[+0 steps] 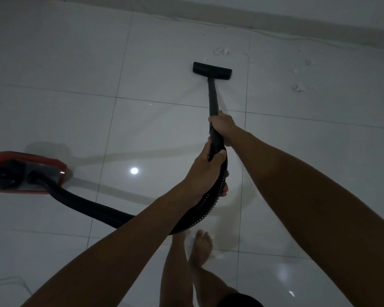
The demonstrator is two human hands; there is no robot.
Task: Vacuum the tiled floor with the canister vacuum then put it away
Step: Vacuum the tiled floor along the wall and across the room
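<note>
The canister vacuum point(24, 171), red, sits at my nine o'clock on glossy pale tiles point(164, 52), its left end cut off by the frame. My right hand point(223, 126) curls round the black wand point(213, 96); my left hand point(205, 169) grips the ribbed hose point(93, 207). The floor head point(212, 70) rests at twelve, near white scraps point(300, 87) at one o'clock. The dim light blurs the baseboard point(275, 21).

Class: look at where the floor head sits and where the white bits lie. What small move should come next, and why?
Probably push the floor head forward and to the right. White scraps lie just beyond it, more to its right near the wall. Both hands, right hand and left hand, already grip the wand.
</note>
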